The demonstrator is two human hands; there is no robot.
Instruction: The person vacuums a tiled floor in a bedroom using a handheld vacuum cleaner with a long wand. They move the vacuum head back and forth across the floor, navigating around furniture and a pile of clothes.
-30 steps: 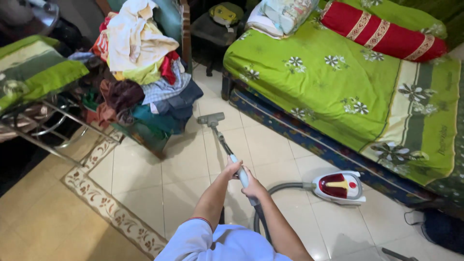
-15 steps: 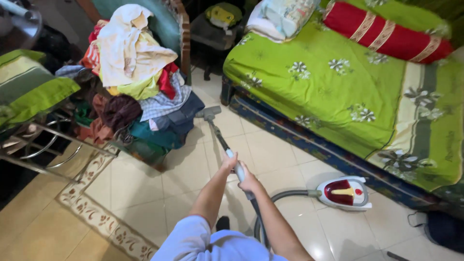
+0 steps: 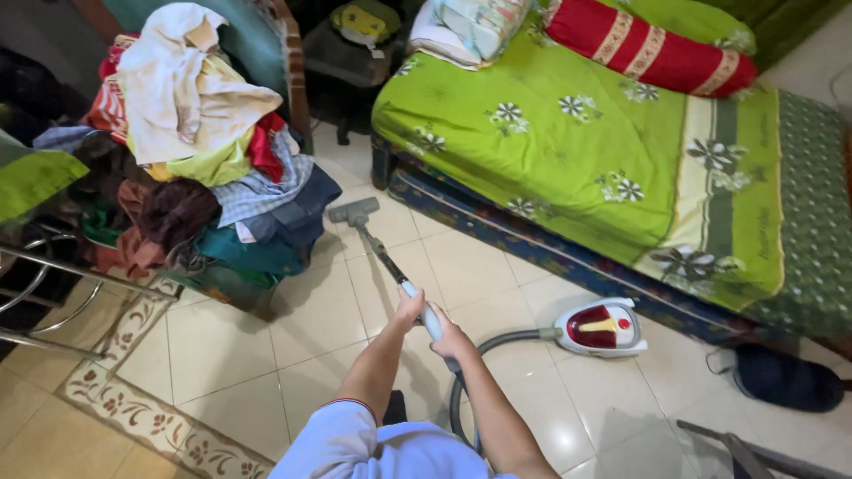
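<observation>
Compared with half a second earlier, the whole scene sits further left in the view, and the floor head [image 3: 354, 211] is closer to the foot of the clothes pile [image 3: 191, 151]; both hands keep their places on the wand. At far left, a heap of mixed garments, with a cream cloth on top and dark blue and teal ones below, covers a chair and crowds the tiled floor [image 3: 311, 310] just beside the floor head. The grey floor head lies flat on the tiles between the pile and the bed [image 3: 568, 151]. From it a slim dark wand [image 3: 383, 259] runs back, tilted, to the person. The left hand [image 3: 408, 308] has its grip closed round the pale upper part of the wand; the right hand [image 3: 451, 341], just behind, is likewise closed round the handle. A grey hose [image 3: 497, 344] curves right to the red and white vacuum cleaner [image 3: 601, 327], which stands on the tiles close to the bed's blue base. The bed carries a green flowered cover and a red bolster [image 3: 652, 49].
</observation>
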